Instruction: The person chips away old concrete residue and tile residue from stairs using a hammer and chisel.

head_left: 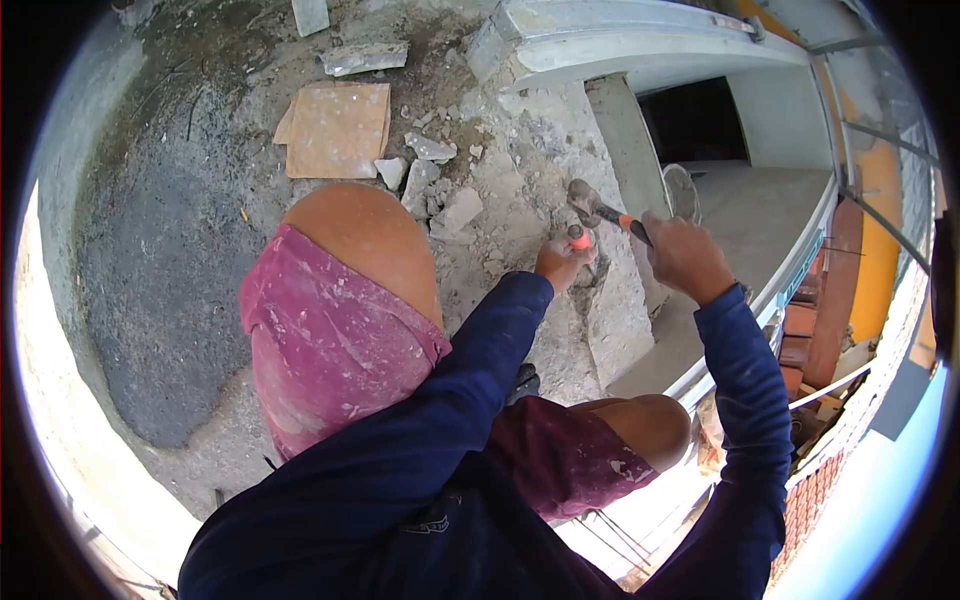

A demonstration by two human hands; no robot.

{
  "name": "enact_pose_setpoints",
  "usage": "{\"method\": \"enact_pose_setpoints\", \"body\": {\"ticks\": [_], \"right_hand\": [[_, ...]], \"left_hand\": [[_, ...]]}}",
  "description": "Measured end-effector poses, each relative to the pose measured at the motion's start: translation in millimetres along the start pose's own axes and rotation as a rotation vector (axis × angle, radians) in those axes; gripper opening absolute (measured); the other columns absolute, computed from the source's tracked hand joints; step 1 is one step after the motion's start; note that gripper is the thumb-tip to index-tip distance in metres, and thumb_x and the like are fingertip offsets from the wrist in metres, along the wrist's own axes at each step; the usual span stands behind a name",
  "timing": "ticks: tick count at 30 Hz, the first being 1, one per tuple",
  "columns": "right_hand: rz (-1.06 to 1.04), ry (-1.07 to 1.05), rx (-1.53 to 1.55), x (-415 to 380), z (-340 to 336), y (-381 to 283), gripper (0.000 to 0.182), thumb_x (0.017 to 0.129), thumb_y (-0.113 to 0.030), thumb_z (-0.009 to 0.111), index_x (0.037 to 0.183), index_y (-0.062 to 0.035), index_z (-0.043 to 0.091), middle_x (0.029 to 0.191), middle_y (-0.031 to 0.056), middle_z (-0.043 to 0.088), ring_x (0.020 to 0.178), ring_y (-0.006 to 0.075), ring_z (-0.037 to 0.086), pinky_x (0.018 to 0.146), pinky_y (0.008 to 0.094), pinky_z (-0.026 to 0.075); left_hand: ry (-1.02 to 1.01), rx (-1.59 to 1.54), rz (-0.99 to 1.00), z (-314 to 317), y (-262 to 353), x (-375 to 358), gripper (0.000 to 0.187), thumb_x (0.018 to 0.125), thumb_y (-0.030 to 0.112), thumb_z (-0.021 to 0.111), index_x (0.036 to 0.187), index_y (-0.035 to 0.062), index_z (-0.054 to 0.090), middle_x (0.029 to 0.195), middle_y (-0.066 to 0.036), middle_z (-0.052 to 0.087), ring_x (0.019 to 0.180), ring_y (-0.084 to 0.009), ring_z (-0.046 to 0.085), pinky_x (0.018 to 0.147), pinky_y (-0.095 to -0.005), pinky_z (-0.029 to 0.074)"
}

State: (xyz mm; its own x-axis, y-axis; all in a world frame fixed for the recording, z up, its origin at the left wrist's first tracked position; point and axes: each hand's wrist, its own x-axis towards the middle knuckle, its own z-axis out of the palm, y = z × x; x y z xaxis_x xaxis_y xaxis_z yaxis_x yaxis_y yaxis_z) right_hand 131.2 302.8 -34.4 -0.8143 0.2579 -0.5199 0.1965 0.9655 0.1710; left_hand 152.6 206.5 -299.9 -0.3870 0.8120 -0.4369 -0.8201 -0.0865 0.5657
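My right hand (690,258) is wrapped round the black and orange handle of a hammer (585,196). The hammer's dusty metal head is close over the top of a chisel (578,238) with an orange-red grip. Around that grip my left hand (563,264) is closed, low over the concrete ledge (615,310). The chisel's lower end points down at the rough, chipped concrete and is partly hidden by my fingers.
Broken concrete chunks (458,212) and rubble lie left of my hands. Beyond my knee are a tan square tile (338,130) and a grey concrete piece (365,58). Right of the ledge is a drop to a lower floor (755,215), with a white curved moulding (640,35) at the back.
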Motion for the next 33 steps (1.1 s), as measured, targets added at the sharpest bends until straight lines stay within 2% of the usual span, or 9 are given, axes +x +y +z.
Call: {"method": "enact_pose_setpoints", "body": {"ticks": [7,12,13,17,23,25,28,30,33], "right_hand": [[-0.371,0.823,-0.181,31,-182,-32,0.02,0.087,-0.015,0.066,0.099,-0.0028,0.056,0.077,0.0152,0.061,0.068,0.0375,0.057,0.063,0.0389,0.046],[0.03,0.624,0.448,24,-57,-53,0.02,0.08,-0.011,0.067,0.095,-0.004,0.055,0.076,0.0175,0.064,0.07,0.0391,0.062,0.062,0.0443,0.05],[0.052,0.14,0.106,6,-19,-31,0.023,0.078,-0.006,0.061,0.1,-0.0027,0.056,0.078,0.0232,0.066,0.075,0.0425,0.066,0.066,0.0534,0.05],[0.131,-0.052,0.049,-8,-11,-3,0.031,0.079,-0.004,0.06,0.109,-0.0005,0.056,0.081,0.0278,0.062,0.079,0.0466,0.062,0.071,0.0542,0.048],[-0.359,0.854,0.093,19,-161,-33,0.023,0.082,-0.007,0.067,0.099,-0.0019,0.054,0.074,0.0171,0.059,0.064,0.0395,0.055,0.06,0.0423,0.045],[-0.247,0.771,-0.26,24,-163,-52,0.023,0.082,-0.007,0.068,0.099,-0.0018,0.054,0.075,0.0171,0.059,0.064,0.0382,0.054,0.061,0.0405,0.046],[-0.065,0.827,0.557,28,-80,-70,0.018,0.082,-0.007,0.062,0.097,-0.0027,0.054,0.067,0.0211,0.061,0.061,0.0428,0.062,0.057,0.0506,0.048],[0.055,-0.021,-0.018,-2,11,-20,0.022,0.083,-0.01,0.059,0.103,-0.0044,0.057,0.075,0.0255,0.064,0.073,0.0424,0.065,0.065,0.0526,0.051],[0.035,0.04,0.002,-6,12,2,0.022,0.084,-0.011,0.057,0.105,-0.0053,0.058,0.079,0.0244,0.064,0.077,0.0422,0.065,0.069,0.0523,0.051]], "left_hand": [[0.053,-0.01,0.028,6,11,-8,0.029,0.085,0.011,0.073,0.108,-0.0009,0.061,0.1,-0.007,0.067,0.091,-0.0148,0.065,0.086,-0.0282,0.051],[0.024,0.141,0.025,-2,-3,2,0.033,0.089,0.011,0.069,0.116,-0.0032,0.059,0.111,-0.011,0.067,0.103,-0.0168,0.065,0.094,-0.0299,0.049],[0.021,0.103,0.009,-1,-3,-2,0.033,0.089,0.011,0.069,0.116,-0.0031,0.059,0.111,-0.011,0.067,0.103,-0.017,0.065,0.094,-0.0299,0.049],[0.029,0.094,-0.024,3,19,-6,0.034,0.088,0.011,0.069,0.117,-0.0025,0.058,0.11,-0.01,0.067,0.103,-0.0173,0.064,0.094,-0.0298,0.049],[0.032,0.013,-0.007,6,13,-12,0.032,0.087,0.011,0.071,0.114,-0.0021,0.06,0.109,-0.009,0.066,0.1,-0.0163,0.064,0.091,-0.0288,0.05],[0.057,-0.006,0.02,5,3,-7,0.028,0.085,0.006,0.071,0.109,-0.0038,0.061,0.104,-0.009,0.068,0.093,-0.0156,0.065,0.086,-0.0282,0.052],[0.051,-0.007,0.036,5,3,-4,0.029,0.085,0.009,0.072,0.109,-0.0038,0.062,0.102,-0.009,0.068,0.093,-0.015,0.065,0.085,-0.028,0.052],[0.04,-0.013,0.015,0,-2,-13,0.031,0.086,0.011,0.072,0.112,-0.0033,0.061,0.105,-0.009,0.067,0.096,-0.0154,0.065,0.088,-0.0282,0.051],[-0.016,0.047,-0.015,-3,2,-2,0.035,0.088,0.013,0.071,0.117,-0.0021,0.059,0.113,-0.01,0.066,0.103,-0.0166,0.064,0.094,-0.0288,0.05]]}}
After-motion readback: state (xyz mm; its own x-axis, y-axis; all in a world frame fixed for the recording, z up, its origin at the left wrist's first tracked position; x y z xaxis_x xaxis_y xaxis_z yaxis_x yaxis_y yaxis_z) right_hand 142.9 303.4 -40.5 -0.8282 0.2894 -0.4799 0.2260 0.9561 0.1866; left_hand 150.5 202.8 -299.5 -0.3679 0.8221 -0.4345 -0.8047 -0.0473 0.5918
